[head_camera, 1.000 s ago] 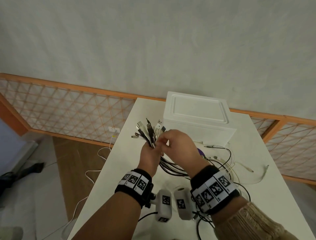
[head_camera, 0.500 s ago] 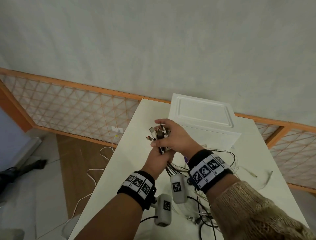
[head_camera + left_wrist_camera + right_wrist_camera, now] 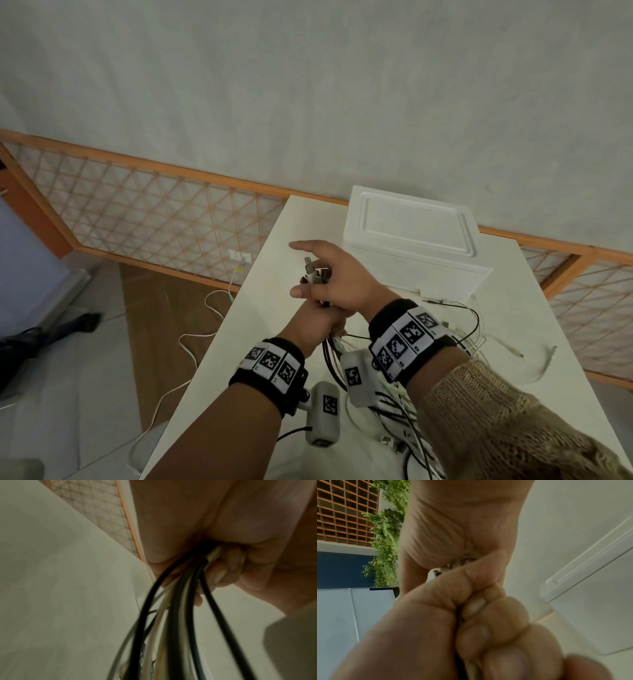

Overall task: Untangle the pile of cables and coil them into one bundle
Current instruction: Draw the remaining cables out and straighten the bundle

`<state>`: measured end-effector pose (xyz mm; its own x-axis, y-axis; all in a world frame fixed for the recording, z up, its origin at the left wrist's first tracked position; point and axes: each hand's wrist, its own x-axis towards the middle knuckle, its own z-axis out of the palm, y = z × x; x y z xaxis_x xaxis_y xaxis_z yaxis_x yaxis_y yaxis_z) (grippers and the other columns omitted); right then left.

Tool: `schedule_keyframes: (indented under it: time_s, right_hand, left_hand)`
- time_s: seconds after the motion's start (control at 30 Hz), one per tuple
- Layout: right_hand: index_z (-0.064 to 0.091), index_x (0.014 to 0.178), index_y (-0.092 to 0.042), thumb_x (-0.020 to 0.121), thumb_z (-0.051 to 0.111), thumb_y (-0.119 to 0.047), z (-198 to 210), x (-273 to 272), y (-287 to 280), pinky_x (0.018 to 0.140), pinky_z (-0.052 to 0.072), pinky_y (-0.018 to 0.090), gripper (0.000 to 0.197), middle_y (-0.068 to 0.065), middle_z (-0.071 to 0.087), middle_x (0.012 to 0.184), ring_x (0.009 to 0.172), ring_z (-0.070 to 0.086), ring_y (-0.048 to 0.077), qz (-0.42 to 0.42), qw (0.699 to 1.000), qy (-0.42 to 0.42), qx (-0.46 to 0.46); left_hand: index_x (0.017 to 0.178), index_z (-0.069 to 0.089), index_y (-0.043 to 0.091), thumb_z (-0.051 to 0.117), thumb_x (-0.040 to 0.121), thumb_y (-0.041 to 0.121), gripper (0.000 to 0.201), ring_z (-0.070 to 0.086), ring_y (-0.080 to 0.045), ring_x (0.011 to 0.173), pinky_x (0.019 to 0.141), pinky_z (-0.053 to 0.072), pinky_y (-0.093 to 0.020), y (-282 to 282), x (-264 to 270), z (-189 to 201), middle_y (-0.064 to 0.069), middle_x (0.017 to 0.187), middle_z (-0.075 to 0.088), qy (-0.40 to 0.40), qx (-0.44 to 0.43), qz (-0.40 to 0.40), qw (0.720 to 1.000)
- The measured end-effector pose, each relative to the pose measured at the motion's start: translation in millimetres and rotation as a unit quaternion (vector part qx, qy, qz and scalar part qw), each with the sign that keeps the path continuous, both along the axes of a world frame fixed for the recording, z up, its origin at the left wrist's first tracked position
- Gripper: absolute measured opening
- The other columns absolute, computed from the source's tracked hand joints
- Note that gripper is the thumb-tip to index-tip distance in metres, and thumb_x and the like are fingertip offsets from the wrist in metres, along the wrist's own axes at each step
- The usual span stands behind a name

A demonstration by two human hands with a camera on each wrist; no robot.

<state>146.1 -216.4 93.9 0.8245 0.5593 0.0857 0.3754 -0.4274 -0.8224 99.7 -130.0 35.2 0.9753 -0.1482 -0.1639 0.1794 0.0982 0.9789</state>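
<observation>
While my two hands meet above the middle of the tabletop (image 3: 274, 308), the white lidded box (image 3: 411, 240) stands behind them toward the far right corner, well apart from the work. Most of the cables (image 3: 404, 407) lie in a loose black-and-white tangle on the near right part of the tabletop, some strands trailing toward the right edge, and one white lead (image 3: 191, 339) hangs off the left edge down to the floor.

My left hand (image 3: 317, 325) is fisted round the gathered strands just under their ends; its wrist view shows black and pale cords running out from between my curled fingers (image 3: 221, 574). My right hand (image 3: 337, 281) sits on top, its lower fingers wrapped round the plug ends (image 3: 313, 274), thumb pressed across them, index finger stretched out straight and free.

I judge the step to be evening up the plug ends so the whole lot can be coiled as one. To do it well, I should keep the left fist firm but not crushing, let the right hand nudge the plugs level, then draw the slack up through the left hand a little at a time so snags in the pile show early. The lead over the left edge could drag; I would lift it in first.
</observation>
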Motion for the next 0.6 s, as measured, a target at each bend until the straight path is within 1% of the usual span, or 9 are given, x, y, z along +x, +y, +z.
schedule_keyframes:
  time_s: [0.1, 0.17, 0.23, 0.27, 0.33, 0.4, 0.47, 0.53, 0.6]
  right_hand:
    - [0.067, 0.111, -0.028, 0.078, 0.075, -0.035, 0, 3, 2, 0.093, 0.046, 0.027, 0.034, -0.009, 0.063, 0.110, 0.101, 0.057, 0.007, 0.001, 0.998, -0.027, -0.053]
    - [0.071, 0.100, -0.023, 0.081, 0.073, -0.032, -2, 2, 3, 0.090, 0.048, 0.030, 0.021, -0.008, 0.066, 0.099, 0.096, 0.059, 0.007, -0.021, 0.998, -0.043, -0.052]
    - [0.073, 0.095, -0.021, 0.081, 0.072, -0.032, -4, 0, 5, 0.087, 0.048, 0.029, 0.017, -0.006, 0.067, 0.095, 0.093, 0.060, 0.006, -0.037, 0.997, -0.053, -0.049]
    - [0.073, 0.096, -0.020, 0.082, 0.072, -0.032, -5, -2, 5, 0.086, 0.048, 0.027, 0.019, -0.006, 0.068, 0.096, 0.093, 0.060, 0.006, -0.038, 0.996, -0.059, -0.051]
    - [0.073, 0.103, -0.019, 0.082, 0.071, -0.034, -7, -7, 5, 0.090, 0.043, 0.022, 0.026, -0.004, 0.069, 0.105, 0.102, 0.059, 0.006, -0.028, 0.995, -0.077, -0.057]
    - [0.071, 0.111, -0.018, 0.084, 0.068, -0.036, -8, -12, 4, 0.103, 0.037, 0.023, 0.032, -0.001, 0.066, 0.121, 0.119, 0.052, 0.007, -0.013, 0.991, -0.103, -0.080]
    - [0.067, 0.118, -0.017, 0.088, 0.063, -0.037, -7, -16, 4, 0.110, 0.028, 0.024, 0.036, 0.002, 0.059, 0.132, 0.133, 0.041, 0.012, 0.015, 0.985, -0.127, -0.119]
    - [0.062, 0.125, -0.018, 0.091, 0.059, -0.038, -7, -19, 3, 0.112, 0.021, 0.023, 0.039, 0.003, 0.053, 0.139, 0.138, 0.034, 0.016, 0.044, 0.976, -0.142, -0.157]
    - [0.051, 0.135, -0.023, 0.092, 0.057, -0.040, -8, -21, 2, 0.115, 0.024, 0.029, 0.047, 0.000, 0.049, 0.142, 0.137, 0.035, 0.015, 0.049, 0.978, -0.127, -0.161]
  left_hand:
    - [0.063, 0.053, 0.011, 0.059, 0.070, 0.015, 0.010, 0.036, -0.014, 0.046, 0.059, 0.049, -0.026, 4, -2, 0, 0.000, 0.047, 0.038, 0.015, -0.010, -0.025, 1.000]
    - [0.064, 0.056, 0.010, 0.061, 0.071, 0.009, 0.009, 0.039, -0.014, 0.047, 0.063, 0.051, -0.029, 7, -1, 0, 0.000, 0.047, 0.041, 0.033, -0.032, -0.029, 0.999]
    - [0.066, 0.057, 0.008, 0.060, 0.072, 0.000, 0.010, 0.043, -0.014, 0.049, 0.065, 0.051, -0.030, 9, -2, 2, 0.003, 0.046, 0.046, 0.041, -0.067, -0.018, 0.997]
    - [0.068, 0.058, 0.007, 0.060, 0.070, 0.000, 0.008, 0.044, -0.014, 0.049, 0.064, 0.050, -0.030, 9, -2, 1, 0.003, 0.047, 0.047, 0.040, -0.081, -0.011, 0.996]
    - [0.077, 0.060, 0.006, 0.059, 0.069, 0.003, 0.009, 0.047, -0.014, 0.052, 0.061, 0.049, -0.030, 10, -3, -3, 0.001, 0.053, 0.051, 0.028, -0.104, 0.002, 0.994]
    - [0.088, 0.063, 0.009, 0.060, 0.073, 0.007, 0.016, 0.049, -0.015, 0.058, 0.059, 0.048, -0.030, 9, -4, -6, -0.003, 0.065, 0.055, 0.010, -0.112, 0.006, 0.994]
    - [0.095, 0.062, 0.010, 0.064, 0.072, 0.020, 0.025, 0.050, -0.015, 0.059, 0.057, 0.045, -0.029, 6, -7, -6, -0.003, 0.069, 0.057, 0.003, -0.114, 0.018, 0.993]
    - [0.095, 0.060, 0.011, 0.064, 0.064, 0.036, 0.040, 0.053, -0.016, 0.058, 0.056, 0.044, -0.030, 4, -9, -4, -0.003, 0.068, 0.058, 0.007, -0.108, 0.041, 0.993]
    - [0.088, 0.060, 0.010, 0.059, 0.066, 0.035, 0.033, 0.050, -0.017, 0.054, 0.058, 0.042, -0.034, 5, -11, -3, -0.003, 0.063, 0.056, 0.005, -0.060, 0.047, 0.997]
